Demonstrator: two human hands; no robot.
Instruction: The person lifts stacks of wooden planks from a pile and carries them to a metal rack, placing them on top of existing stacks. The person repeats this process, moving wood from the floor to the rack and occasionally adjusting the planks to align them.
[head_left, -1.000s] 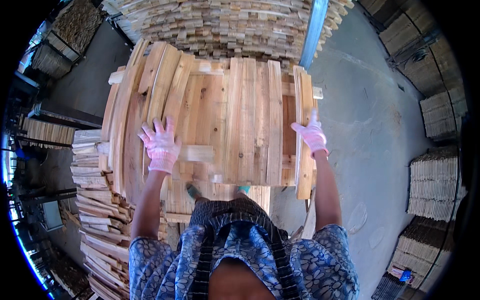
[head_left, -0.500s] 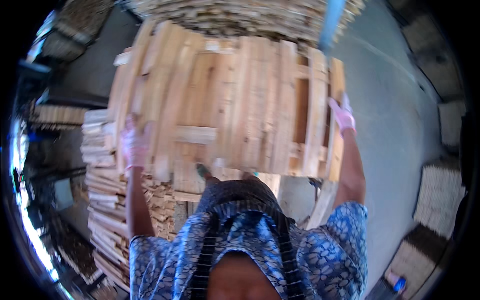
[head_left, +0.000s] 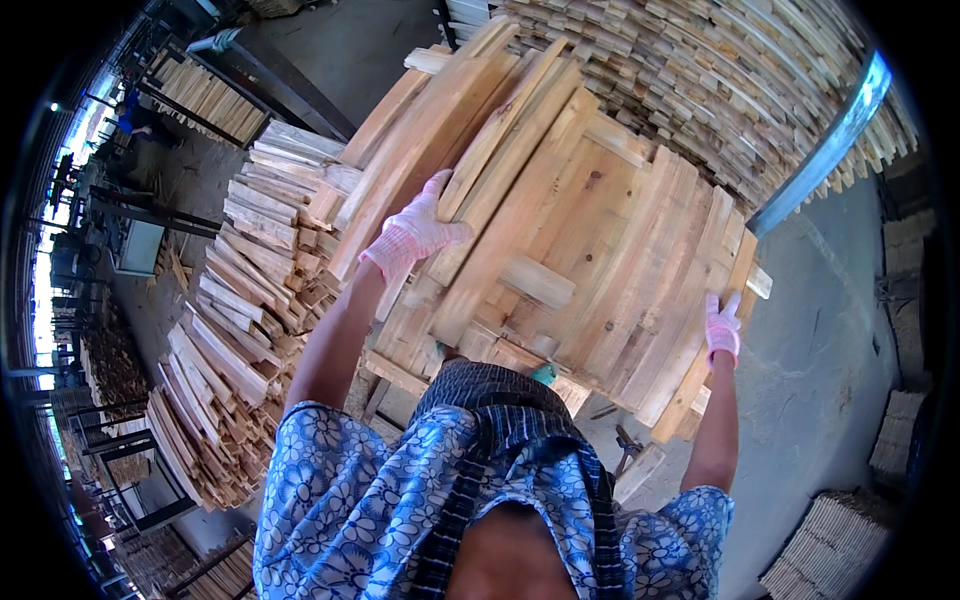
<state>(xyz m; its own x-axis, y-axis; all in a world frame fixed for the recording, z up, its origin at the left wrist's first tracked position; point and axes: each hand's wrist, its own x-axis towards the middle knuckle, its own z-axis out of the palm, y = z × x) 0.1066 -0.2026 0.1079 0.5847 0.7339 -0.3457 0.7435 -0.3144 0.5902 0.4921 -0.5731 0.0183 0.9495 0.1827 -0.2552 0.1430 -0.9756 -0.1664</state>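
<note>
Long flat wooden boards (head_left: 640,265) lie side by side on a wooden stack in front of me. My left hand (head_left: 412,232), in a pink-and-white knit glove, rests at the left part of the row. Its fingers stretch along the side of a narrow board (head_left: 510,165), the thumb spread over the wood. My right hand (head_left: 722,330), gloved the same way, touches the outer side of the rightmost board (head_left: 700,370) with fingers apart. Left of my left hand, thicker planks (head_left: 425,140) are piled up. A short wood piece (head_left: 538,281) shows among the boards.
A heap of loose wood strips (head_left: 235,320) lies to my left. Behind the boards rises a large lumber stack (head_left: 690,80) beside a blue metal post (head_left: 825,145). Bundled wood piles (head_left: 825,545) stand on the concrete floor (head_left: 800,400) at right.
My view has turned, so the boards now slant to the upper right. Gaps between the right-hand boards have closed. My left hand now sits at the side of a board further in.
</note>
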